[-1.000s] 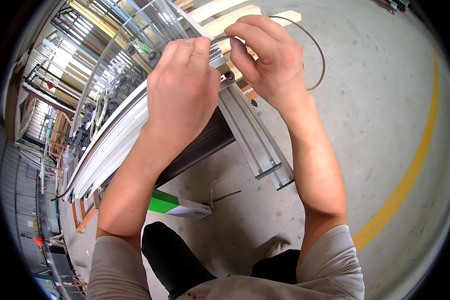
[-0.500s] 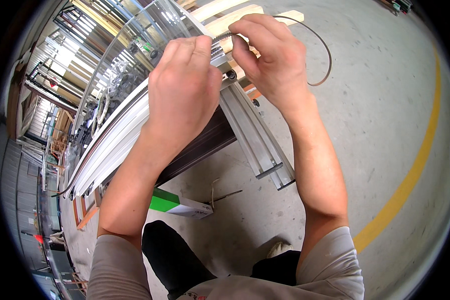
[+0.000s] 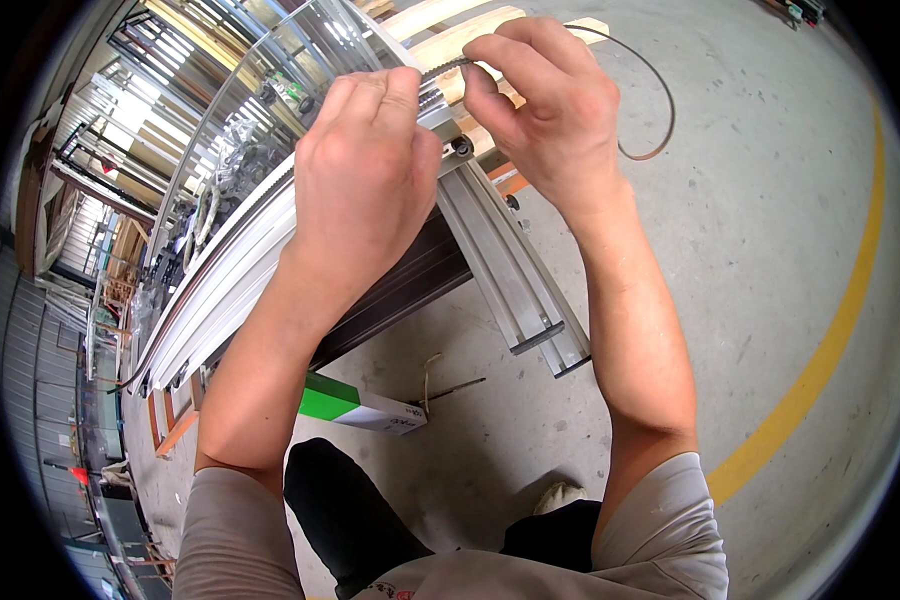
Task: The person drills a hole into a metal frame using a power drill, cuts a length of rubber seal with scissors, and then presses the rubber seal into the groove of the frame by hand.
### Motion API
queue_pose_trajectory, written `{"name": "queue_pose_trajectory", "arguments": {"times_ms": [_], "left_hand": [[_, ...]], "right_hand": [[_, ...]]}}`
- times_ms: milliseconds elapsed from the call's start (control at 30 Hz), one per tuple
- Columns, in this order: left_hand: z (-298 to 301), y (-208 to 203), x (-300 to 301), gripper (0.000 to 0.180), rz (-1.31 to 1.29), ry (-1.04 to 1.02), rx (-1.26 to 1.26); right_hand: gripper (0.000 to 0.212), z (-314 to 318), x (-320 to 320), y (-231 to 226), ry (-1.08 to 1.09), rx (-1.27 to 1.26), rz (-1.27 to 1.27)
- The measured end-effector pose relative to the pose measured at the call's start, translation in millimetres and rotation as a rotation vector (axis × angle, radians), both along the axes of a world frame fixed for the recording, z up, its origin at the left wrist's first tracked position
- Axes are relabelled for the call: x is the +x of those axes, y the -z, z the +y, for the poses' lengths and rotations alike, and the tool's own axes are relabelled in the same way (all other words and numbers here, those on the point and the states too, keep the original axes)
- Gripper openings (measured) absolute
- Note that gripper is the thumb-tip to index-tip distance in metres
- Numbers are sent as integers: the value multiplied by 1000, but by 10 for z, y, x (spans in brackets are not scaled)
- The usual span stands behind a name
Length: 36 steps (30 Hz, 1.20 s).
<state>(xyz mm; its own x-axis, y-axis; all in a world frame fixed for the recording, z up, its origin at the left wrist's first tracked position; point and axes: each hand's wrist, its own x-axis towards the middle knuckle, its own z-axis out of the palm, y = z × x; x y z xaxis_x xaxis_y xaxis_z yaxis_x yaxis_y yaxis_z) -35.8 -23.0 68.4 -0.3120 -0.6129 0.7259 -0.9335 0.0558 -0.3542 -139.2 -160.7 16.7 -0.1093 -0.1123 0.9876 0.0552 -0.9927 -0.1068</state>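
Observation:
My left hand (image 3: pixel 365 185) and my right hand (image 3: pixel 550 105) are both pinched on a thin dark rubber gasket strip (image 3: pixel 660 110) over the corner of an aluminium window frame (image 3: pixel 515 270). The strip runs from my left fingertips to my right fingers, then loops out to the right and curls back. Both hands sit close together at the frame's upper corner, where a small black screw head shows. The frame's short grey profile runs down toward its cut end.
Long white frame profiles (image 3: pixel 220 290) stretch away to the left. A green and white box (image 3: pixel 355 405) lies on the concrete floor under the frame, with a thin rod beside it. A yellow floor line (image 3: pixel 830 350) curves at the right. Wooden planks (image 3: pixel 450 30) lie beyond the frame.
The strip's free loop has swung a little further out to the right. My right hand has shifted slightly along the frame corner. My left hand stays put.

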Motion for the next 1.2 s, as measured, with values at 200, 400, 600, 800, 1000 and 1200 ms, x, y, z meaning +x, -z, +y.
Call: {"name": "queue_pose_trajectory", "arguments": {"times_ms": [200, 400, 600, 800, 1000, 1200], "left_hand": [[0, -6, -3, 32, 12, 12, -3], [57, -138, -7, 27, 134, -32, 76], [205, -300, -261, 24, 309, -46, 126], [344, -304, -280, 16, 440, 55, 137], [541, -365, -304, 9, 527, 141, 146], [728, -402, -295, 12, 611, 103, 158]], "right_hand": [[22, -8, -58, -42, 5, -47, 65], [16, -80, -103, -58, -78, -56, 168], [13, 138, -276, -155, -136, -24, 279], [13, 393, -399, -260, -204, 7, 343], [13, 541, -453, -342, -239, -4, 375], [14, 691, -474, -427, -284, -1, 366]]}}
